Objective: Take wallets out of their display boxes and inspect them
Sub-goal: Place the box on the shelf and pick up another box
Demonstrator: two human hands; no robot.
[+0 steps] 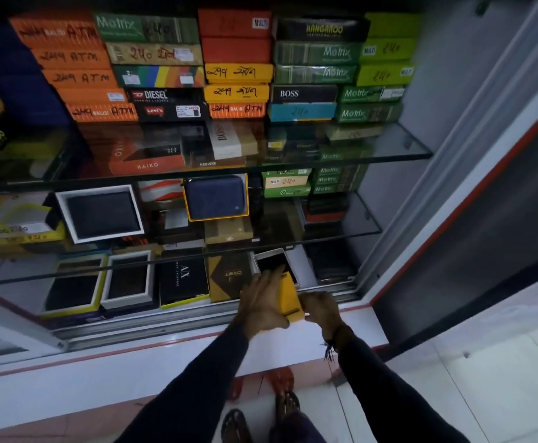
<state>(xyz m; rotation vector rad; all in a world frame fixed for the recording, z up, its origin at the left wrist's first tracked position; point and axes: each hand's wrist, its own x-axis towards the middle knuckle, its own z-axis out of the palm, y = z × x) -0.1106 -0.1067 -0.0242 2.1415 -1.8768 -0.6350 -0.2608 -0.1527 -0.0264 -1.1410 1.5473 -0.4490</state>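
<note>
Three glass shelves [398,145] (boxes stacked).

Stacked boxes [235,71] fill the top shelf [398,145]; open boxes [101,215] seemingly lie on lower shelves.

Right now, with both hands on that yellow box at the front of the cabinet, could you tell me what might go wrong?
The yellow box is held at the cabinet's sill between the left hand and right hand; if the grip slips, it could fall to the tiled floor near the feet. The open white-rimmed box sits just behind the left hand's fingers and might get knocked. The glass shelf edge is close above.
</note>
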